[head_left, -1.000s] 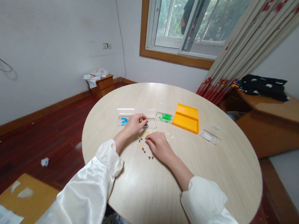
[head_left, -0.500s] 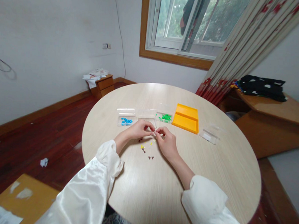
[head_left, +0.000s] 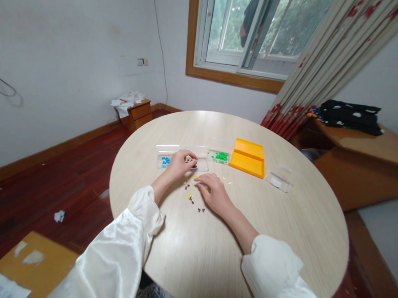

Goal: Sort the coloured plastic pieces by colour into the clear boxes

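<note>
My left hand (head_left: 179, 164) is over the middle clear plastic box (head_left: 203, 165), thumb and fingertips drawn together at small brown pieces (head_left: 193, 163). Whether a piece is pinched between them is too small to tell. My right hand (head_left: 214, 192) hovers low over the table, its thumb and forefinger apart, beside small yellow pieces (head_left: 190, 195). Closer to me lie a few loose brown pieces (head_left: 201, 210). Blue pieces (head_left: 165, 161) sit in the clear box on the left, partly hidden by my left hand. Green pieces (head_left: 221, 156) fill part of the right clear box.
A yellow two-part tray (head_left: 249, 166) lies right of the boxes. Farther right is another clear box (head_left: 278, 181) with something white in it. All stand on a round pale wooden table (head_left: 273, 234). A wooden cabinet (head_left: 363, 167) is beyond the table's right edge.
The hands, fingertips together before, have parted. My left hand has moved away from me to the middle box; my right hand has shifted slightly left and its fingers have opened.
</note>
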Available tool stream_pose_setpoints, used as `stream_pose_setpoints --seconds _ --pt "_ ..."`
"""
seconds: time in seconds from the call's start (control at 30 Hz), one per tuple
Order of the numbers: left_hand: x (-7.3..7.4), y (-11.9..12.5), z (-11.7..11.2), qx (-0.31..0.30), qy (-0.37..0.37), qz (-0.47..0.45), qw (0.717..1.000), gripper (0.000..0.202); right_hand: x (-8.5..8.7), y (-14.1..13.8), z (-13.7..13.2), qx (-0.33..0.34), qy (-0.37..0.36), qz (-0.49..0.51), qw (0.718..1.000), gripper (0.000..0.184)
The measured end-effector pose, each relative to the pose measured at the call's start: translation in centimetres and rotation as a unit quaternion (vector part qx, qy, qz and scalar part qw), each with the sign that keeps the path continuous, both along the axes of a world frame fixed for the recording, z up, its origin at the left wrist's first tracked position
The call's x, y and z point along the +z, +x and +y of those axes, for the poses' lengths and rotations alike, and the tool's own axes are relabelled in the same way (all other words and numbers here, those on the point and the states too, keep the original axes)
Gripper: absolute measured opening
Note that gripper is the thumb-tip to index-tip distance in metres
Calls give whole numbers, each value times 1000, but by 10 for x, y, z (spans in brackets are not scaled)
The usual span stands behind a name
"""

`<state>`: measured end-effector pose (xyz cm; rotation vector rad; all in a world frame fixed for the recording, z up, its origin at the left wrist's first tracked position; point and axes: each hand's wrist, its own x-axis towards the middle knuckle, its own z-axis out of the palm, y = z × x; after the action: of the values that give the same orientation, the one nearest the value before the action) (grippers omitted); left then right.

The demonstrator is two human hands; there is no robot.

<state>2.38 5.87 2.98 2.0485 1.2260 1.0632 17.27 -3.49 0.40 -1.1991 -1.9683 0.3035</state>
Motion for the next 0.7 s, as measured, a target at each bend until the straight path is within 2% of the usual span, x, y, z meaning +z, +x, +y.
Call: stream_pose_setpoints --seconds 0.1,0.23,0.5,0.7 --pt "-5 -4 5 65 52 40 996 7 2 -6 -5 62 -6 -82 995 27" --pt "-9 -7 7 52 66 91 992 8 7 -12 -9 81 -36 -141 986 28" --pt "-6 -5 5 57 55 112 991 10 8 -10 -7 45 -45 -150 987 16" --pt "-2 -4 2 29 22 107 994 13 6 -10 -5 12 -64 -137 988 11"
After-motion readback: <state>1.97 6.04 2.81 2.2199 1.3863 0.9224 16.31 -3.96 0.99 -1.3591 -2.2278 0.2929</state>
